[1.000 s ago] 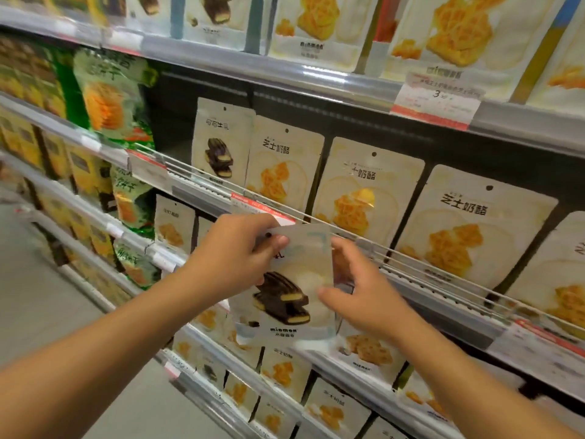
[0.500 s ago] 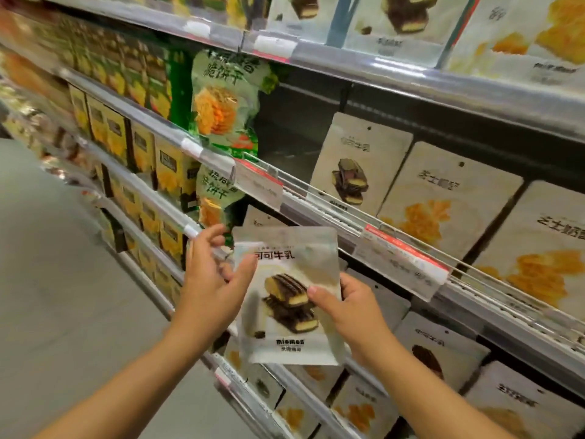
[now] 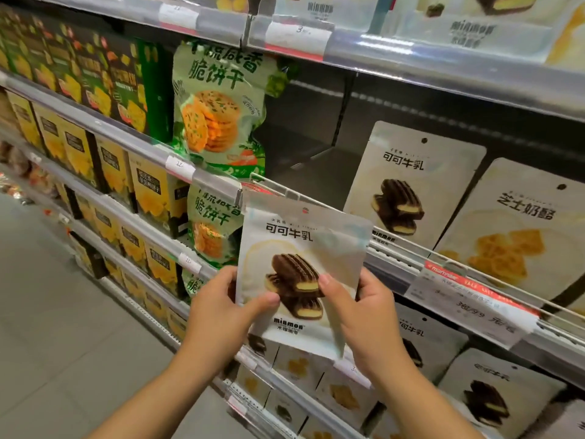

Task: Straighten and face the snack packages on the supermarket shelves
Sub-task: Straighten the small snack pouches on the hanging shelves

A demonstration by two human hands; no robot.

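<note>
The held pouch [image 3: 302, 274] stood upright in front of the shelf rail [image 3: 395, 245], between the left hand [image 3: 221, 315] and right hand [image 3: 370, 315]; a matching pouch [image 3: 408, 185] leaned on the shelf behind, right; cracker bags [image 3: 218, 112] stood to the left.

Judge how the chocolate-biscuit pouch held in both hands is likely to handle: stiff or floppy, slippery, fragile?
The pouch probably flexes: its film looks thin and its top edge stands unsupported above the left hand and right hand. Its glossy sheen suggests a slippery surface, so pinching both sides seems sensible. The biscuits pictured hint at breakable contents; squeezing might crush them.
</note>
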